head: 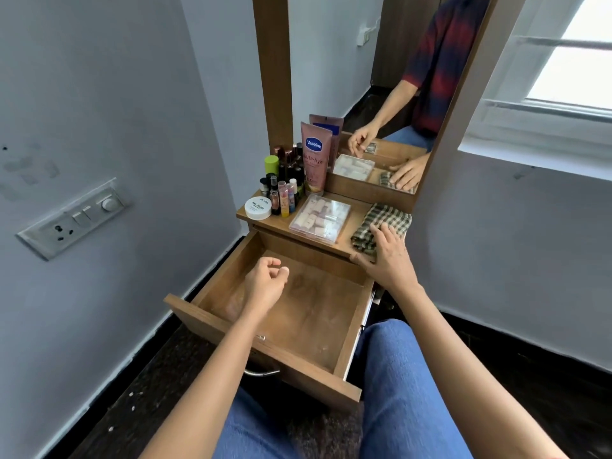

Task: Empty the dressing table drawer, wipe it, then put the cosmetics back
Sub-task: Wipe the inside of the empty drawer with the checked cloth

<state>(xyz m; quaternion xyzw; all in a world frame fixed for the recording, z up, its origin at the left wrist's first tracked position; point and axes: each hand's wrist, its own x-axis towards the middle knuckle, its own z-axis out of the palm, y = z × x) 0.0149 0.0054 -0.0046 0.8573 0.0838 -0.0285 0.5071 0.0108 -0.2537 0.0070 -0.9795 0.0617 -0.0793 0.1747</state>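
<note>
A person sat facing a narrow wooden dressing bench (pixel 356 226) with a tall mirror (pixel 374 94) above it, wedged into the corner of a pale room. The drawer (pixel 298 303) was pulled fully out over the person's lap and stood empty, its bare floor showing faint dusty smears.

The emptying looked finished. All the cosmetics stood on the bench top: a cluster of small bottles (pixel 284 180) at the back left, a pink lotion tube (pixel 314 157) upright beside them, a white round jar (pixel 258 207) at the front left edge, and a clear plastic box (pixel 319 218) lying flat in the middle. Wiping seemed about to begin, and putting things back was still to come.

The right hand (pixel 384 256) lay spread, fingers open and flat on a folded green checked cloth (pixel 381 226) at the bench's right end, not yet gripping it. The left hand (pixel 266 281) hovered above the drawer, fingers curled loosely shut and holding nothing.

Room was tight. The jar and the box sat close to the bench's front edge, just above the open drawer. The wall stood near on the left, the mirror's frame close behind the cloth. Inside the drawer, nothing blocked a sweep into the corners.
</note>
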